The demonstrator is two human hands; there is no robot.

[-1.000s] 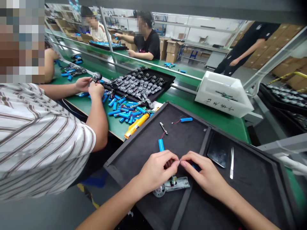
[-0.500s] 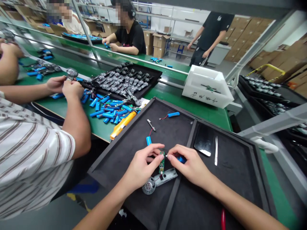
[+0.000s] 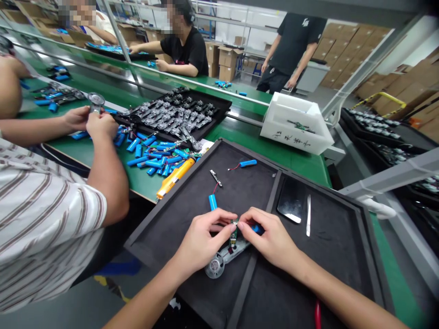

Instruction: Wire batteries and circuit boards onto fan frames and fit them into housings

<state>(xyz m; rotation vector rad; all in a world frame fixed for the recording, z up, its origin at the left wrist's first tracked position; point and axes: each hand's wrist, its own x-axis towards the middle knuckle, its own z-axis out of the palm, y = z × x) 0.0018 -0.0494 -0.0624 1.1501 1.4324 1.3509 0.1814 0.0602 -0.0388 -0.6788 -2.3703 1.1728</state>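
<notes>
Fragile, light green circuit board (image 3: 233, 234) is pinched by left hand (image 3: 205, 245) and right hand (image 3: 270, 240) fingertips; edge hold advised.

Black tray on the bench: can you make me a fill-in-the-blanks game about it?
The small circuit board between the left hand and right hand is ____.
The wired battery lying in the black tray is ____.
The tweezers lie in the tray's ____ compartment.

Missing words: green; blue; right.
</notes>
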